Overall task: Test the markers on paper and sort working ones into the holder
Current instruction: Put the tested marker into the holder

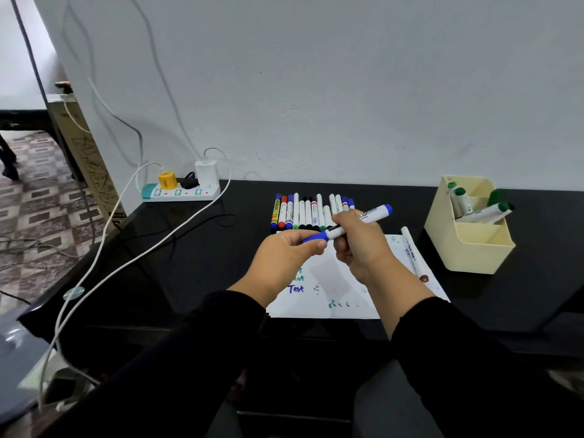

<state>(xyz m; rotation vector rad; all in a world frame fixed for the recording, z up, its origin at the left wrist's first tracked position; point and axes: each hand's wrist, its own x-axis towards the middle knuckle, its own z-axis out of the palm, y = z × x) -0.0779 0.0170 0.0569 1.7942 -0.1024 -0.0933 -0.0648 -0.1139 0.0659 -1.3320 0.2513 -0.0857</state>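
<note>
glossy black table (202,263) | white paper sheet with test scribbles (335,298) mid-table | pale yellow plastic holder (474,251) right of paper, green-capped markers inside | marker row (311,213) behind paper | right hand (360,245) grips white blue-capped marker (357,221) barrel above paper | left hand (284,257) pinches its blue cap (316,238)

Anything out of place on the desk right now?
One white marker with a brown end lies alone on the white paper's right edge, apart from the neat marker row and outside the cream plastic holder. Nothing else stands out.
</note>
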